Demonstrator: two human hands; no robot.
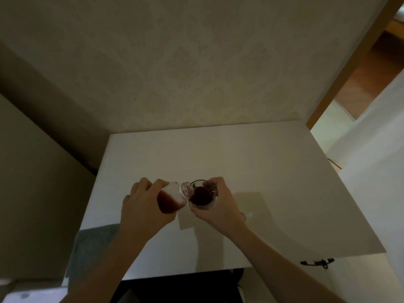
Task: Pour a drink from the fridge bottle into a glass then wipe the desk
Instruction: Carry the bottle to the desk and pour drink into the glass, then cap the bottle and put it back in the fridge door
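Observation:
My left hand grips a clear bottle of dark red drink, tipped to the right so its open neck meets the rim of a glass. My right hand wraps around the glass from the right and holds it just over the white desk. Dark red drink fills much of the glass. A grey cloth lies on the desk's near left corner, partly under my left forearm.
A patterned wall runs behind the desk. A dark gap and a plain panel stand to the left. A doorway with a wooden floor opens at the upper right. A small clear object, perhaps the cap, lies behind my right wrist.

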